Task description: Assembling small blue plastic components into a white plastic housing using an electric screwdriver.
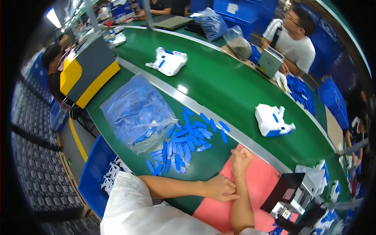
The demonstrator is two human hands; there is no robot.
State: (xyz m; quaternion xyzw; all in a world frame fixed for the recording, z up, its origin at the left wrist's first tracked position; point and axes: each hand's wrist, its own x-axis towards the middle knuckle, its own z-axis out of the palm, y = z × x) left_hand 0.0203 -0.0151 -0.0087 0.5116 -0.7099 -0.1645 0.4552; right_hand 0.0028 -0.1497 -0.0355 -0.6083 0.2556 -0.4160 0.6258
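Note:
Over the pink mat (219, 209), my left hand (221, 188) lies across my right forearm, its fingers curled and touching the skin. No object shows in it. My right hand (241, 158) is raised toward the mat's far edge, fingers folded into a loose fist with nothing visible inside. Left of my hands, a pile of narrow blue plastic strips (182, 143) lies loose on the green table (207, 164). Many more fill a clear plastic bag (135, 105) beside the pile. A few strips rest near the metal rail.
A green conveyor belt (219, 82) beyond the rail (258, 149) carries two white-and-blue plastic housings (170, 62) (273, 120). A black and metal fixture (290, 194) stands at right. A blue bin (92, 184) of white parts is at lower left. A person (293, 43) works opposite.

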